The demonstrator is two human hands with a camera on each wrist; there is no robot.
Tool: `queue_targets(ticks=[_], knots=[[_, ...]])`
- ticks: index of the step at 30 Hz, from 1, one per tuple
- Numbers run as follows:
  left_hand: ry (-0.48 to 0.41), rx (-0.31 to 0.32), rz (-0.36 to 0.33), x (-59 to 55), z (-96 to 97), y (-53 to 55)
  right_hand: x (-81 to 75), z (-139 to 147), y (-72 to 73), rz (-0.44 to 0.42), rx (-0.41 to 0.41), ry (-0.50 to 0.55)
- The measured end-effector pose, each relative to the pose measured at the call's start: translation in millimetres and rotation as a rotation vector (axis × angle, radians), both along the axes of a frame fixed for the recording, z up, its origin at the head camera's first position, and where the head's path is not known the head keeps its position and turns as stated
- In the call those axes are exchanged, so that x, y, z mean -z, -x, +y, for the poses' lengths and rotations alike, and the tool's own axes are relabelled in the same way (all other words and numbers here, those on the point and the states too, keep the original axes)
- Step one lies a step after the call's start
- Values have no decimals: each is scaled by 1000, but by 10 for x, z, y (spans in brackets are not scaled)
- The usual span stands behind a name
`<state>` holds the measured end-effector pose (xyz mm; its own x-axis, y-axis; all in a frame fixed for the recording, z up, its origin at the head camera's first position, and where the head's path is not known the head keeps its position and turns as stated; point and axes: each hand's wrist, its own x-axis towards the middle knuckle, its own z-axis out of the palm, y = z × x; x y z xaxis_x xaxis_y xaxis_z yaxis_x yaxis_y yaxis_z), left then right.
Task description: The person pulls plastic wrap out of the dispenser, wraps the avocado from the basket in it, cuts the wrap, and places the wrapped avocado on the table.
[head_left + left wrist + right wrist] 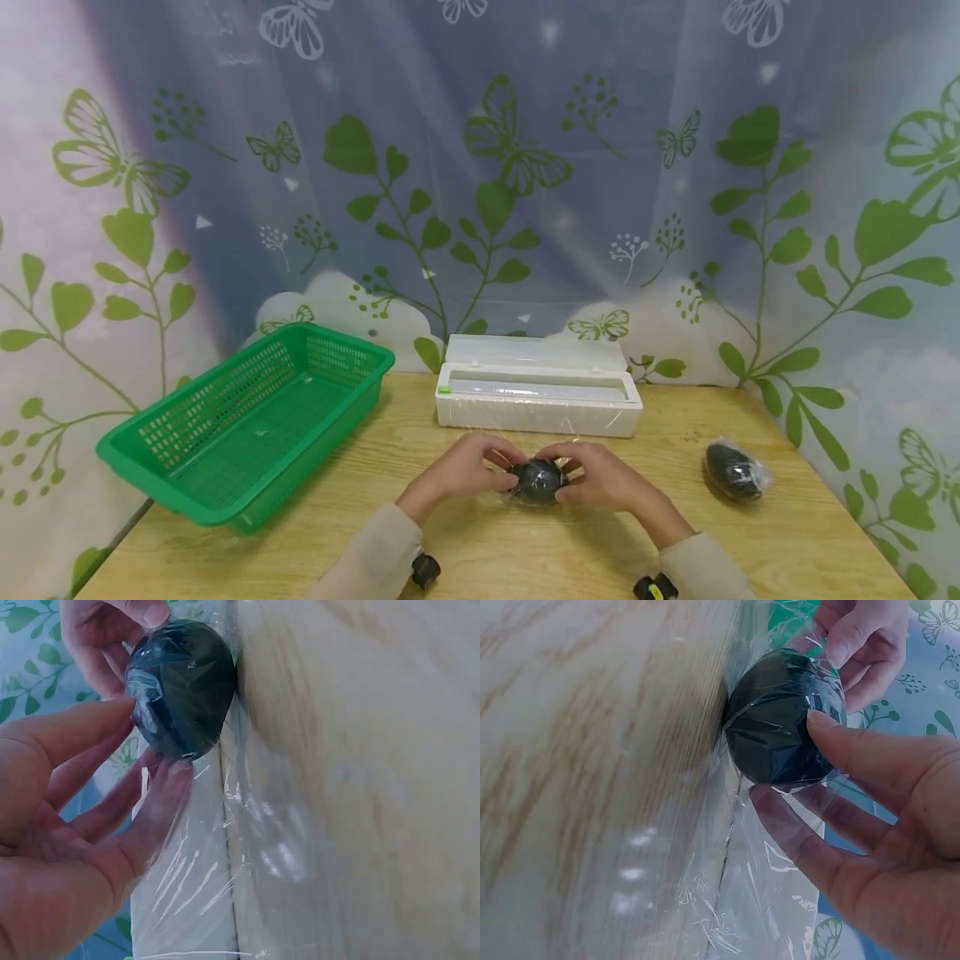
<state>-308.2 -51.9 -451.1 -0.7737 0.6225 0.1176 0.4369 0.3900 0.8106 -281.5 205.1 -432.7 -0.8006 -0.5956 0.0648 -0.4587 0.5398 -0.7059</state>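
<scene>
A dark avocado [538,482] rests on clear cling film [277,847] at the middle of the table, partly covered by the film. My left hand [480,465] holds its left side, fingertips and thumb on the film-covered skin. From the other side my right hand [596,477] grips it, with the thumb on top in the right wrist view and fingers at the side. The film stretches from the avocado back to a white cling film box [536,418], whose lid stands raised. A second avocado [731,471], wrapped in film, lies at the right.
An open green plastic basket [360,398] stands on the left of the wooden table [810,542]. Behind the table hangs a curtain [637,208] printed with leaves and butterflies. The cling film box sits near the table's back edge.
</scene>
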Motion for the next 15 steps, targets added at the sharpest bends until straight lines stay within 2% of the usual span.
queue_targets(ticks=[4,8,15], knots=[[22,25,-14,-29,7,52,0,23,17,-5,-4,-8],[35,22,-61,-67,19,100,4,38,40,0,-7,4],[-26,16,-169,-64,36,144,32,71,76,12,-4,36]])
